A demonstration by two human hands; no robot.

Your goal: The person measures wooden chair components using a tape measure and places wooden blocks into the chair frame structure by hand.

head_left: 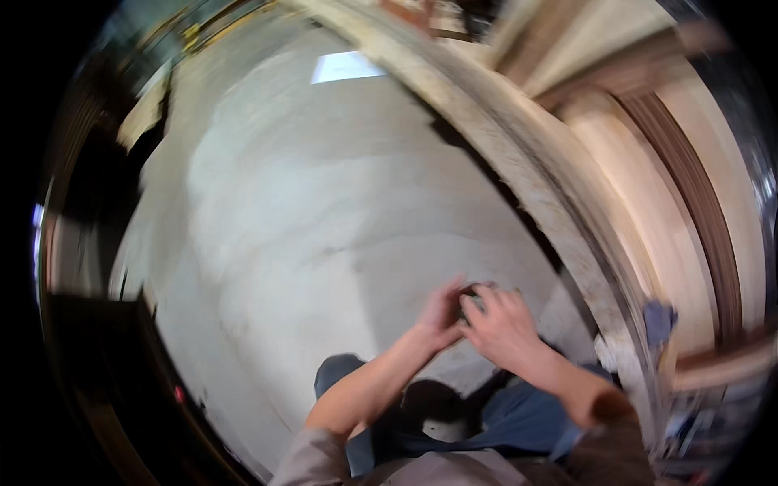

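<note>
Floor (275, 178) of grey concrete fills the frame's middle. At lower centre, right hand (501, 326) and left hand (442, 314) meet, fingers half curled around what seems 1 small dark object (469, 290); blur hides which grips it. Probably light, best pinched by its edges; stiffness cannot be told.

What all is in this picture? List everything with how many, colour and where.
floor: one, grey, centre
sheet-like patch: one, white, top
long beam: one, pale, right of floor
wooden pieces: several, pale and brown, right
bundle: one, blue-grey, right
dark structures: several, left
small item: one, dark, between fingers, too blurred to identify
trousers: one pair, blue, bottom
forearms: two, bare, lower centre
left fingers: one set, bare, centre
right fingers: one set, bare, beside left
</note>
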